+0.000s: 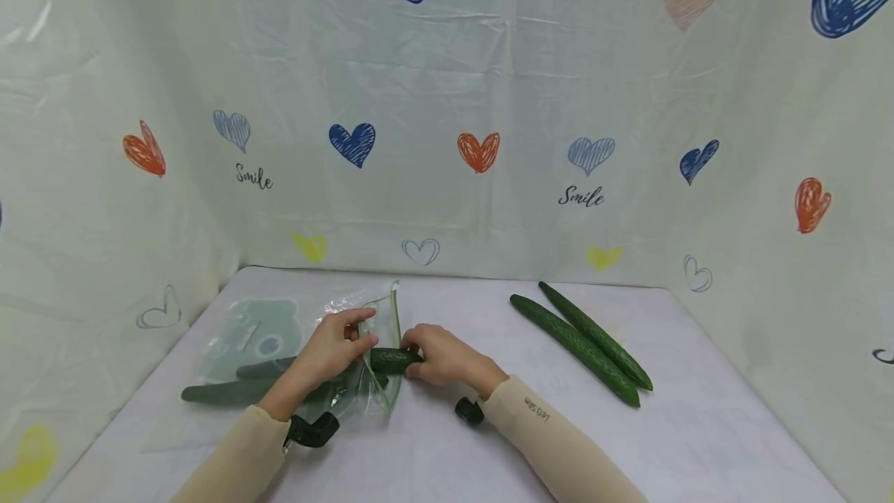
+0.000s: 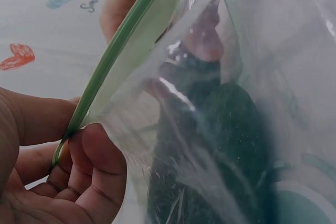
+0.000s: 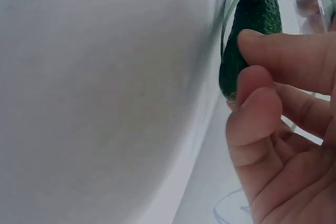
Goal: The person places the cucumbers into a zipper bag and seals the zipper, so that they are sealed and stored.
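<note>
A clear zip bag (image 1: 251, 320) with a green edge strip (image 2: 110, 53) lies on the left half of the table, its mouth towards the right. My left hand (image 1: 328, 349) pinches that strip between thumb and fingers. Cucumbers (image 1: 226, 393) lie inside the bag, dark and blurred through the plastic in the left wrist view. One cucumber (image 1: 391, 361) pokes out of the mouth, and my right hand (image 1: 447, 355) grips its end. The right wrist view shows fingertips (image 3: 257, 45) against this cucumber, with another cucumber end close by.
Two more cucumbers (image 1: 580, 344) lie side by side on the right of the white table (image 1: 489, 441). A white curtain (image 1: 433, 84) printed with hearts hangs behind and at both sides. Dark wrist cameras (image 1: 314, 431) sit below my hands.
</note>
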A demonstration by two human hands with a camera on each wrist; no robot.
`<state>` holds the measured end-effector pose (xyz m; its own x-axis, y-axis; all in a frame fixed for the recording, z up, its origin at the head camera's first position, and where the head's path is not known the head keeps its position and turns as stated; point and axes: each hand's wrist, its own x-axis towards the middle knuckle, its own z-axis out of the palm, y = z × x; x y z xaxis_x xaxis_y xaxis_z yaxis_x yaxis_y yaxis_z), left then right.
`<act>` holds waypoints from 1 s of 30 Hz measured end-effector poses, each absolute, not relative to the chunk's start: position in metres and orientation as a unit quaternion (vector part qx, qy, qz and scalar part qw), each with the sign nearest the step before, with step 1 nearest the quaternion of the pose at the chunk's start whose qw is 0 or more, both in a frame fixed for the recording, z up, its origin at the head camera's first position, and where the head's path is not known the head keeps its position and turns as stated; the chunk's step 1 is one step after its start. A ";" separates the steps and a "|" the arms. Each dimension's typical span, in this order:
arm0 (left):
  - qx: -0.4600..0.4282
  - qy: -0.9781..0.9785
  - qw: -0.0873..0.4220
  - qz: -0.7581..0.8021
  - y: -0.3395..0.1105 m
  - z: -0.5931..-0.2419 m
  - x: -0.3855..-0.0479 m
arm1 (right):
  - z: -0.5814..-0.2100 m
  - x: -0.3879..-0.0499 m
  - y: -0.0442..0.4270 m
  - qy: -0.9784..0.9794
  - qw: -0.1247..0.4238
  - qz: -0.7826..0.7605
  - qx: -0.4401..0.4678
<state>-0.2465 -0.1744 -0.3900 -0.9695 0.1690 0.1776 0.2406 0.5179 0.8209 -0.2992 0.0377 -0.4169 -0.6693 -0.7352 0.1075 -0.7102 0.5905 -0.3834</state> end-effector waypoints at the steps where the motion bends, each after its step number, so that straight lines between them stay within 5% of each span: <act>1: -0.117 -0.870 0.038 -0.477 -0.174 -0.390 -0.246 | -0.416 -0.299 0.037 0.890 0.027 -0.204 -0.407; 14: -0.120 -0.872 0.048 -0.472 -0.176 -0.389 -0.249 | -0.412 -0.301 0.006 0.868 0.021 -0.231 -0.438; 30: -0.105 -0.868 0.044 -0.483 -0.176 -0.389 -0.249 | -0.416 -0.314 0.006 0.877 0.149 -0.269 -0.369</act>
<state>-0.2487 -0.1761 -0.3895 -0.9738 0.1402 0.1791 0.2261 0.5116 0.8290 -0.3139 0.0064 -0.4161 -0.6829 -0.7278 -0.0629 -0.5677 0.5829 -0.5814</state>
